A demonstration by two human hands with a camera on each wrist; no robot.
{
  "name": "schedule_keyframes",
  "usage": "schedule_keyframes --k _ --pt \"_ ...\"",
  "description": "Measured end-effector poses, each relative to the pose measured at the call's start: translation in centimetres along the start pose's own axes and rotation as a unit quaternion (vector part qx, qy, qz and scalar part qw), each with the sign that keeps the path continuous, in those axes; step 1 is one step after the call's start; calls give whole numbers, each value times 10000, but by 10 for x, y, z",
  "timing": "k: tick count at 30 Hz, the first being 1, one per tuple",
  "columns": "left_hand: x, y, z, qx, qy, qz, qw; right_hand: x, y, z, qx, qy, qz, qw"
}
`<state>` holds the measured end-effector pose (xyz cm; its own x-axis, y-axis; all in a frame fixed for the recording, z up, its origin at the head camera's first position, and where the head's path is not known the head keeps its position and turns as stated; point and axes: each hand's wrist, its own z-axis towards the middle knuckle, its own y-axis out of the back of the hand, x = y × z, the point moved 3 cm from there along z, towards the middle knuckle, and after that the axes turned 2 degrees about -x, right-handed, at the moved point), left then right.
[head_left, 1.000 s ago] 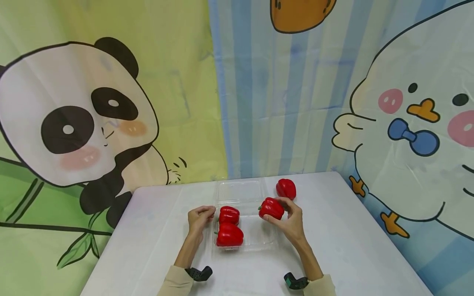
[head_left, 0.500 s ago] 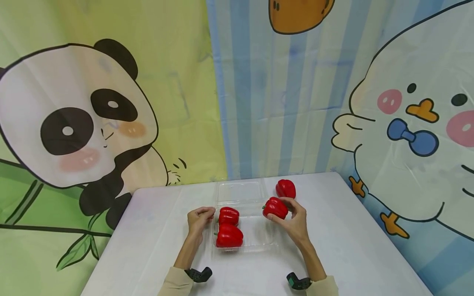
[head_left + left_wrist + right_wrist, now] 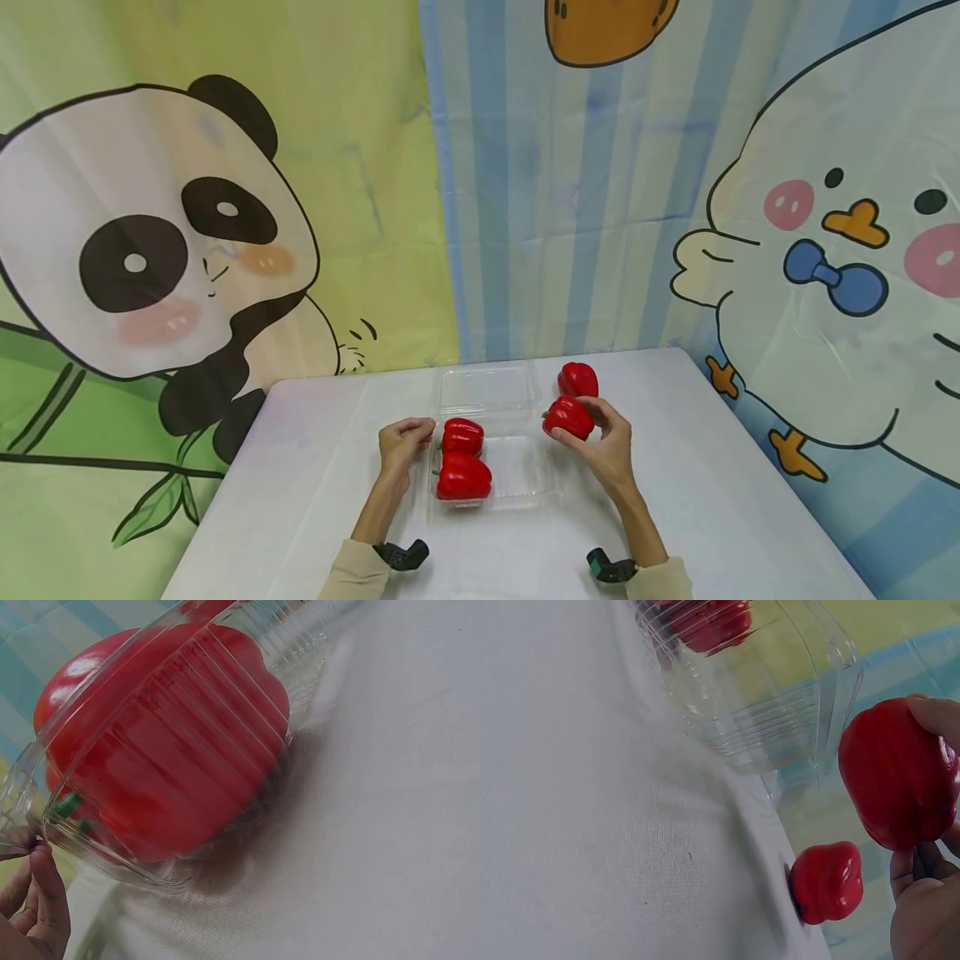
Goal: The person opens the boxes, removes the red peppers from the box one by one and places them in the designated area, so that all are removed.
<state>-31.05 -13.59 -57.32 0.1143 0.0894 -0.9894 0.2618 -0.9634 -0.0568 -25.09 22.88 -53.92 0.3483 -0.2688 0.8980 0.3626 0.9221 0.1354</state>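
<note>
My right hand (image 3: 611, 446) grips a red bell pepper (image 3: 567, 417) between thumb and fingers, just right of the clear plastic container (image 3: 525, 467). In the right wrist view this bell pepper (image 3: 892, 776) is off the table, apart from the container wall. My left hand (image 3: 400, 446) pinches the container's left edge; in the left wrist view its fingertips (image 3: 49, 874) meet the plastic rim. Two more bell peppers, a rear one (image 3: 462, 437) and a front one (image 3: 463, 477), lie in the container's left half. A green stem shows through the wall.
The container's transparent lid (image 3: 487, 390) lies folded open toward the back. Another red bell pepper (image 3: 577, 380) sits on the white table (image 3: 720, 500) near its back edge, behind the right hand. A curtain with cartoon animals (image 3: 525, 208) hangs beyond the table.
The right hand and its bell pepper have moved to the right, from over the container's right side to just beyond its edge. My left hand, the container and the other peppers stay put.
</note>
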Motion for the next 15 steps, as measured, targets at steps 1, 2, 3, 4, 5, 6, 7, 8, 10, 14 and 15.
schedule_keyframes --k 1,2,3,4,5,6,7,8,10,14,15 --pt "0 0 0 -7 9 4 10000 0 1 0 -28 -16 -10 10000" --pt "1 0 0 -9 15 13 10000 0 2 0 -65 -32 -40 10000" --pt "1 -1 0 -14 17 17 10000 -1 4 0 -88 -35 -75 9999" --pt "1 -1 -1 -15 28 22 10000 -2 4 0 -109 -34 -101 9999" --pt "0 -1 -1 -15 38 33 10000 -3 5 0 -139 -40 -138 9998" --pt "0 -1 -2 -10 39 43 10000 -3 6 0 -166 -38 -170 9997" --pt "0 -2 -2 -11 40 45 10000 -4 6 0 -195 -29 -209 9996" --pt "-1 -2 -3 -8 37 50 10000 -5 7 0 -218 -27 -247 9995" --pt "-1 -2 -3 -4 29 59 10000 -6 7 0 -261 -15 -308 9992" --pt "-1 -2 -3 -14 8 43 10000 -8 9 1 -306 -45 -347 9989" --pt "-1 -2 -3 -22 4 28 10000 -8 9 1 -316 -50 -363 9988"
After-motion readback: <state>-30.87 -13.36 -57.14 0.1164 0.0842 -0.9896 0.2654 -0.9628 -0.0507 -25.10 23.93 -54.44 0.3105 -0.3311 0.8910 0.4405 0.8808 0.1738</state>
